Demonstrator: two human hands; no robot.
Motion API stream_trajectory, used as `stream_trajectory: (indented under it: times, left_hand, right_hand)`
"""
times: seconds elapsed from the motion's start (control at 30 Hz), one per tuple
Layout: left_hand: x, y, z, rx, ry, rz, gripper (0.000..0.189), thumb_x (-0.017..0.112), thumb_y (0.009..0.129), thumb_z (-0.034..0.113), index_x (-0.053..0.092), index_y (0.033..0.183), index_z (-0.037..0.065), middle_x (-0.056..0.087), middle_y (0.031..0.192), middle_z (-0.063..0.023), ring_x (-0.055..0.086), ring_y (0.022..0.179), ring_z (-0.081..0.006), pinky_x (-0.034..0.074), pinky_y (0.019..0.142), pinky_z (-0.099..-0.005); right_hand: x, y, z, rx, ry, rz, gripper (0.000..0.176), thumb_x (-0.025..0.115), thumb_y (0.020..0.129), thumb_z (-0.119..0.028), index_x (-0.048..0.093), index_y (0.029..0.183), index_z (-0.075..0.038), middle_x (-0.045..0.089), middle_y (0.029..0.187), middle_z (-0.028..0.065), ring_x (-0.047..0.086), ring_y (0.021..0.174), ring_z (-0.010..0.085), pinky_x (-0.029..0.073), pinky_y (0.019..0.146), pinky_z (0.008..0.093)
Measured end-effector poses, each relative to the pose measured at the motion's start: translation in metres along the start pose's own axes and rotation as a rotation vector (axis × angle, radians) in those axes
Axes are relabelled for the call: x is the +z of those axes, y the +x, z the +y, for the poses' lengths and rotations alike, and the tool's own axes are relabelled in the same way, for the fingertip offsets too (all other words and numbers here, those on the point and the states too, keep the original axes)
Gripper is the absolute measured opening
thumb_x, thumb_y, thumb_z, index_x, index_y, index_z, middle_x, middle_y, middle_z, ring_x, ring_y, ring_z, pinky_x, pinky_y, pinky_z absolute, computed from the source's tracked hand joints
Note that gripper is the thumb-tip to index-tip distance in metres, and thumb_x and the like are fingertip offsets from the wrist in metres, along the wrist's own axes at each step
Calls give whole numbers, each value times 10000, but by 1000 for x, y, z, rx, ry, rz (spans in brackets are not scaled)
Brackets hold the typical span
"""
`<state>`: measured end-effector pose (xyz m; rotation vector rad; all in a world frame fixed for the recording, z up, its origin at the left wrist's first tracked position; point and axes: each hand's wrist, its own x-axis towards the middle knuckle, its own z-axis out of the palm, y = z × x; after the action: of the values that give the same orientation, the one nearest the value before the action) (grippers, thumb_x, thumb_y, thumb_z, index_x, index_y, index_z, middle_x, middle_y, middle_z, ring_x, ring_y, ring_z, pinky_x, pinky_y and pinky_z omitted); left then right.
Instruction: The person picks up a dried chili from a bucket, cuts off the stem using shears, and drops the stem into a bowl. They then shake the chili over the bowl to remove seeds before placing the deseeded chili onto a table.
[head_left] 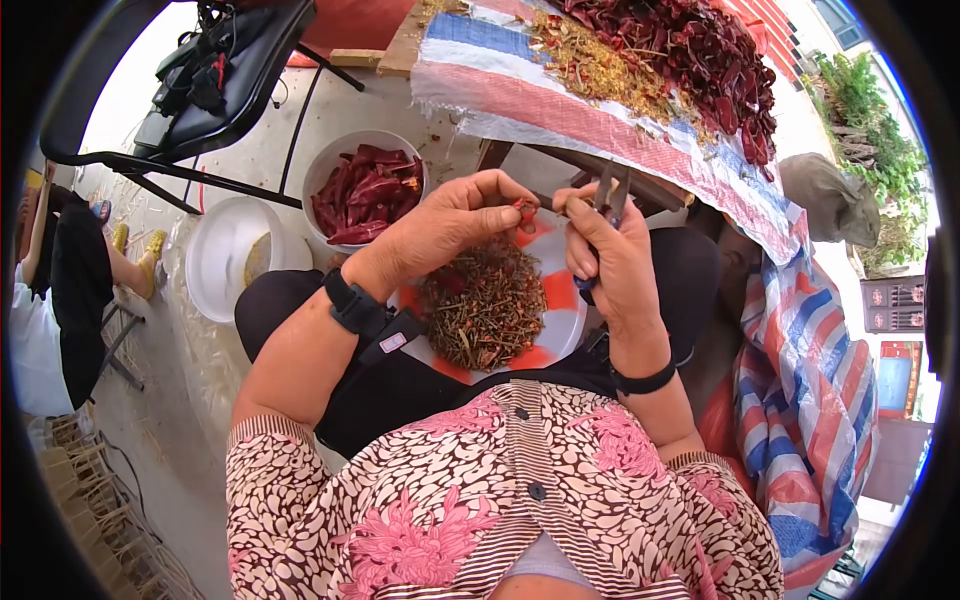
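Left hand pinches a dried chilli at the fingertips, above the plate of stems on the lap. I note right hand closed round scissors, blades just beside the chilli. Bowl of red chillies sits beyond the left wrist

Table edge close ahead; heaped plate below; chili bowl front-left; open floor left.

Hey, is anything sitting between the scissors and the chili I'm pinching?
Nothing visible does. The left hand pinches the chili right beside the scissors in the right hand, with only open air above the plate between them.
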<state>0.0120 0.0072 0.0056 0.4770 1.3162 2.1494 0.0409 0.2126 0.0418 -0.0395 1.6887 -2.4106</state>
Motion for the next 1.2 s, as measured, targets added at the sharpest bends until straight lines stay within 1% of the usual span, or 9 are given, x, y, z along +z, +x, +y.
stream_trajectory:
  times: [0.07,0.1,0.2,0.23,0.43,0.53,0.77,1.07,1.2]
  left_hand:
    - [-2,0,0,37,-33,25,283,625,915,175,561,1163,53,599,1015,6,562,893,-82,462,843,-233]
    - [-6,1,-3,52,-70,34,289,625,914,167,557,1169,51,598,1020,3,563,891,-85,462,839,-234]
    - [-6,-1,-2,54,-90,42,306,626,908,139,544,1188,47,592,1043,-8,565,886,-95,466,832,-240]
    - [-5,-2,-1,46,-82,40,312,626,906,130,540,1194,46,590,1053,-13,565,885,-98,467,831,-242]
    - [-7,0,-4,48,-91,75,311,649,889,115,540,1168,35,584,1067,-24,571,881,-105,477,807,-243]
    - [-5,-1,-1,20,-50,85,294,659,885,124,544,1139,32,583,1055,-22,567,901,-105,470,819,-244]
    - [-2,-2,2,45,59,129,277,668,882,138,554,1116,42,585,1035,-15,558,925,-92,458,840,-236]
    - [1,-5,5,49,92,133,263,688,864,129,564,1083,51,595,1028,-12,570,917,-86,469,831,-236]
    - [1,-6,5,66,131,153,270,696,855,120,563,1080,55,600,1024,-13,577,917,-86,474,834,-235]
  right_hand:
    - [-6,-6,0,-36,-31,19,100,586,931,-94,541,990,-26,630,951,67,383,435,7,306,401,169]
    - [-17,-8,-2,15,-106,-41,186,624,910,-134,530,1010,-8,628,958,80,503,538,67,403,499,204]
    - [-32,-6,18,-45,-834,-74,340,670,878,-235,524,1051,20,631,967,114,601,735,170,469,665,287]
    - [-31,-12,16,-23,-1033,-47,464,686,850,-346,527,1099,11,633,961,141,610,889,261,460,789,346]
    - [-10,-19,-9,-22,-1039,-49,419,650,862,-386,574,1083,-39,629,968,147,621,875,299,468,754,345]
    - [5,-21,-22,-246,-1181,-56,393,651,858,-355,588,1075,-34,634,965,142,626,876,306,473,745,355]
    - [12,-19,-22,-238,-1203,-85,395,678,835,-334,608,1090,-41,642,989,129,633,841,296,493,722,360]
    - [16,-18,-22,-229,-1346,16,330,689,803,-280,646,1060,-76,666,917,81,642,762,265,491,675,346]
    - [15,-19,-20,-246,-1356,21,321,685,806,-284,651,1056,-86,671,937,75,648,786,264,495,692,352]
